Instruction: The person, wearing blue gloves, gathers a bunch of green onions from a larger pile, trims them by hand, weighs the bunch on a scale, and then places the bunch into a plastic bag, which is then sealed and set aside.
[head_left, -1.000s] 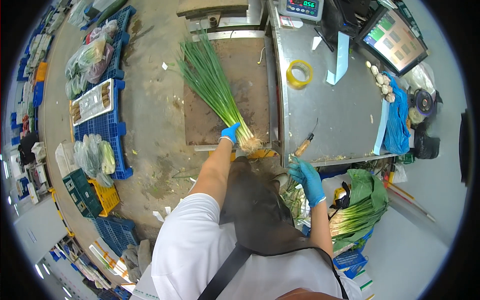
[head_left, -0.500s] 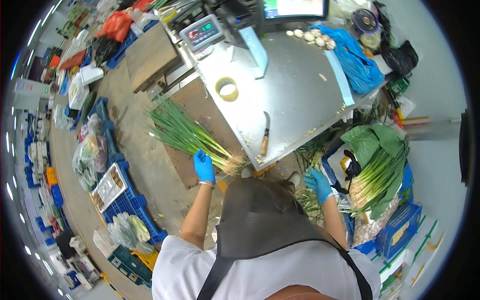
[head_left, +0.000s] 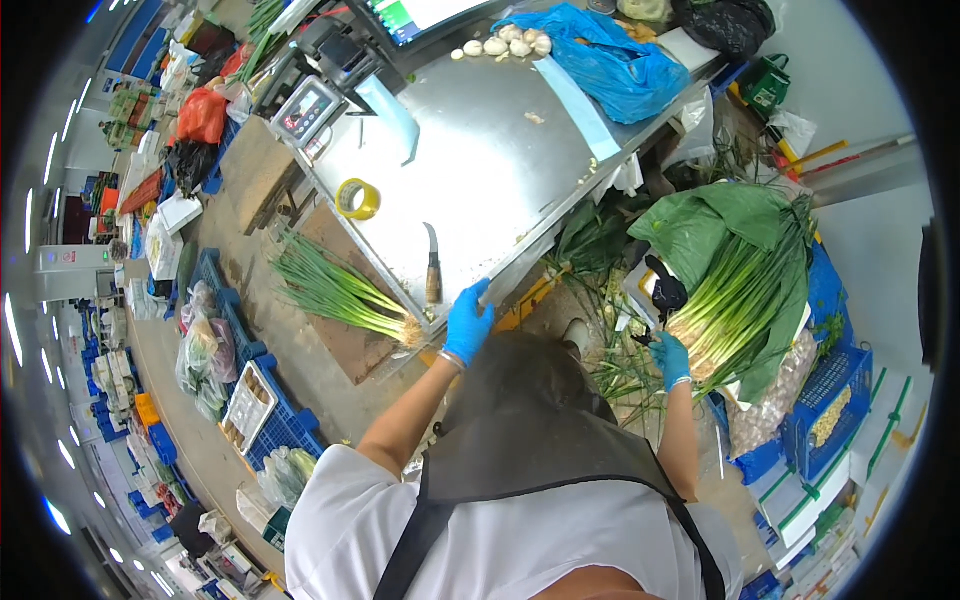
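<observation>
Two gloved hands are in view, one left hand [head_left: 468,325] and one right hand [head_left: 670,360]. Scallions make two bunches: one smaller bunch [head_left: 335,285] and one larger bunch [head_left: 745,290]. The one metal tabletop [head_left: 490,170] carries one knife [head_left: 433,275], one tape roll [head_left: 357,199], one scale [head_left: 306,112], two pale blue strips [head_left: 578,110], one blue bag [head_left: 605,65] and at least six white bulbs [head_left: 496,46]. There is one screen [head_left: 425,15], one red bag [head_left: 203,114], at least two black bags [head_left: 722,25] and one apron [head_left: 520,430].
</observation>
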